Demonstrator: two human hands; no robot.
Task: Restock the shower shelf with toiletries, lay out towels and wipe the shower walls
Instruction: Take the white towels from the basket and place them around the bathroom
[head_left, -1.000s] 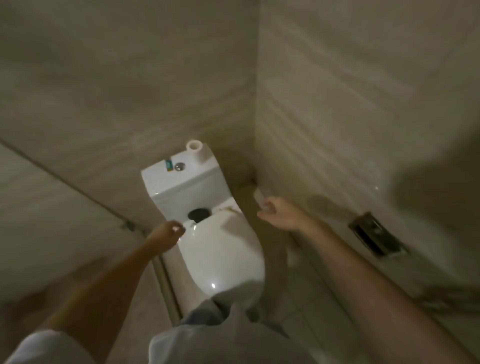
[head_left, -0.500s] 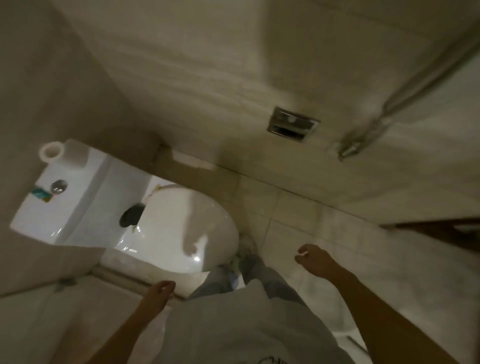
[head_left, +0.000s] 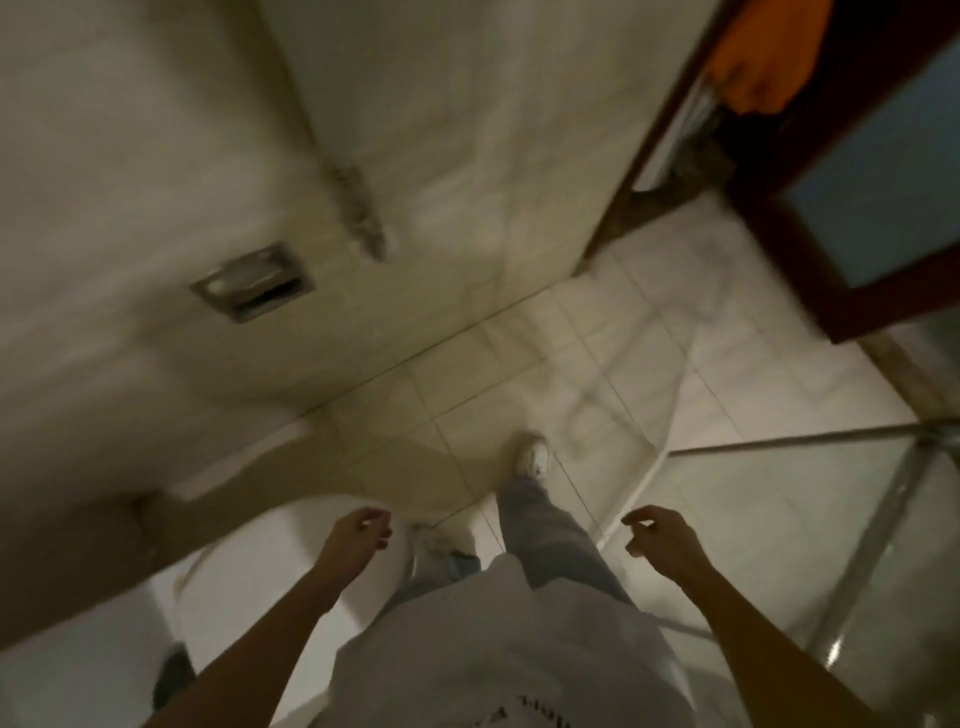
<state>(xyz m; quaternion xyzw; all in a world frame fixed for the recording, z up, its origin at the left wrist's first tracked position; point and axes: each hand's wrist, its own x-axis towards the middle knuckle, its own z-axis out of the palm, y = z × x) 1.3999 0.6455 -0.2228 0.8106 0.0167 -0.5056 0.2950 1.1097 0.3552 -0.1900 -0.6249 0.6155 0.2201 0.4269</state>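
Hands, left hand (head_left: 358, 535) and right hand (head_left: 657, 538), hang with fingers loosely curled, holding nothing.

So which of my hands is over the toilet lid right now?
The left hand, above the white toilet lid; the right hand hangs beside the glass panel.

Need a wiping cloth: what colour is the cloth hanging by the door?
Orange cloth, head view.

Motion blur smears the whole view: the wall plate (head_left: 254, 282) and the hanging fitting (head_left: 358, 208) show no detail. The toilet (head_left: 270, 587) is cut by the bottom edge and partly hidden behind the left arm. The shirt print (head_left: 540, 719) is cropped and unreadable. The orange cloth (head_left: 763, 62) runs off the top.
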